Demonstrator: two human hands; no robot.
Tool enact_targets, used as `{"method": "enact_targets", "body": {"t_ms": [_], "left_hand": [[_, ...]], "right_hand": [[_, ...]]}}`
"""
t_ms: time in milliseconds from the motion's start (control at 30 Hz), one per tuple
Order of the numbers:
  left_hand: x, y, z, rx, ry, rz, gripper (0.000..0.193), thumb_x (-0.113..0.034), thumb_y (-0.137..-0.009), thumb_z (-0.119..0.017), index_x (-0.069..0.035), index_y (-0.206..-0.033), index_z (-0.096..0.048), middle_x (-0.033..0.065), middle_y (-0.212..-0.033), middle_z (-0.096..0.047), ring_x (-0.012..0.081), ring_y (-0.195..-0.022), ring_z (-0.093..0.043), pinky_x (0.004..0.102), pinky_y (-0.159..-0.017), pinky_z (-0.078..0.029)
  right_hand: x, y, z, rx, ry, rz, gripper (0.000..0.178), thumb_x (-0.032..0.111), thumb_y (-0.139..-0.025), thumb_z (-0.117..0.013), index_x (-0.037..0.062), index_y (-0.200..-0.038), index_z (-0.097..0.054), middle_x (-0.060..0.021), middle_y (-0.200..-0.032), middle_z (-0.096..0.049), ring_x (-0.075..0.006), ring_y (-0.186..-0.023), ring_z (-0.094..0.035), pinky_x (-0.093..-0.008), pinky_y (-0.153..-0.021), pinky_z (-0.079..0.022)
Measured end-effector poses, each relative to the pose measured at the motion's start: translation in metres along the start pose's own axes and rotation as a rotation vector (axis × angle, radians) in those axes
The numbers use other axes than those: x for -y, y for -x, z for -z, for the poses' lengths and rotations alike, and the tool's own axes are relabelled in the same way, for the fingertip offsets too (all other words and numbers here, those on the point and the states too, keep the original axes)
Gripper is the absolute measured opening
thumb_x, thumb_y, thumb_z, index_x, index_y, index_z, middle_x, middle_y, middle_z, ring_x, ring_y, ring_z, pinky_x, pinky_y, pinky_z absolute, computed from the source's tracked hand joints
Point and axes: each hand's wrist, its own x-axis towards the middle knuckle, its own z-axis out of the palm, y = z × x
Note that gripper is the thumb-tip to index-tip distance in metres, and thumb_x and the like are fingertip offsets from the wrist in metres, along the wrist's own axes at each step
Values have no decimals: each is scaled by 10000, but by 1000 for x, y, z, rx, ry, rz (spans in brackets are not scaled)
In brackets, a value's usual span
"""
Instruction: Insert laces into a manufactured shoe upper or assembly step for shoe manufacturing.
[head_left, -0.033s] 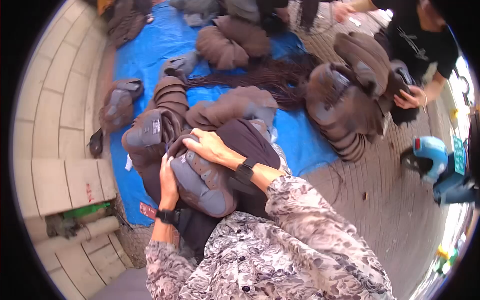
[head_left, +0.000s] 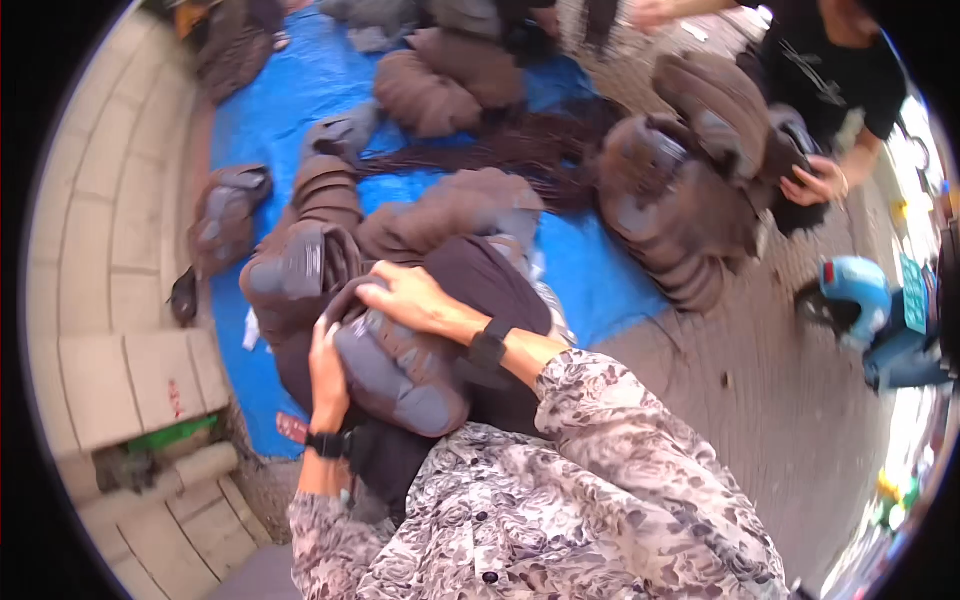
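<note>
Over my lap rests a brown and grey shoe upper (head_left: 398,378), perhaps several nested together. My left hand (head_left: 328,372) is closed along its left edge, the thumb near the opening. From above, my right hand (head_left: 415,298) grips the top edge with bent fingers. Both hands meet at the dark collar; what lies between the fingertips is hidden. Just beyond my left hand is a stack of brown uppers (head_left: 300,262) with a dark label showing. Another nested row of uppers (head_left: 440,218) lies past my right hand.
A blue tarp (head_left: 590,270) carries more bundles of uppers (head_left: 445,85) and a heap of dark cords (head_left: 520,150). At right, a person in black (head_left: 835,75) holds an upper beside a large pile (head_left: 680,200). A blue scooter (head_left: 855,300) stands farther right; a tiled ledge (head_left: 130,380) runs along the left.
The whole view has shifted slightly, so the surroundings sit a little farther left and higher at the right. My hands keep nearly the same hold on the shoe upper.
</note>
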Motion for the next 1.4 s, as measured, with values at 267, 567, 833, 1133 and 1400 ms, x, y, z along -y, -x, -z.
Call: {"method": "enact_targets", "body": {"t_ms": [267,567,833,1133,1400], "left_hand": [[-54,37,-41,185,-357,-158,501,-14,-802,-417,62,-1295,-367,173,-1292,-441,239,-1201,-420,327,-1016,-293],[-43,19,-43,188,-25,-62,543,47,-798,-422,49,-1329,-314,132,-1327,-394,193,-1206,-406,302,-1014,-314],[-17,28,-55,-136,-170,-227,412,-66,-810,-428,46,-1204,-479,145,-1190,-525,237,-1126,-480,333,-981,-334],[-21,29,-53,-60,44,-150,436,-157,-861,-362,69,-1224,-445,136,-1192,-513,212,-1093,-496,306,-968,-344],[-13,31,-52,-56,81,-114,462,-160,-850,-351,70,-1247,-403,167,-1185,-502,235,-1074,-518,330,-951,-385]], "right_hand": [[19,82,37,-116,60,96,325,297,-823,-522,22,-994,-492,-195,-897,-573,-368,-848,-567,-433,-743,-445],[6,54,18,-251,470,194,311,314,-815,-563,22,-863,-469,-181,-809,-523,-350,-769,-527,-427,-680,-429],[8,50,27,19,273,229,284,261,-850,-528,-5,-899,-441,-216,-844,-506,-371,-808,-504,-440,-738,-419],[-12,127,163,-191,-161,-219,341,230,-875,-530,-21,-1105,-541,-88,-937,-616,-146,-888,-597,-270,-796,-469],[-176,102,196,-161,77,-510,283,246,-825,-580,-9,-944,-614,-92,-772,-632,-144,-640,-606,-285,-589,-472]]}}
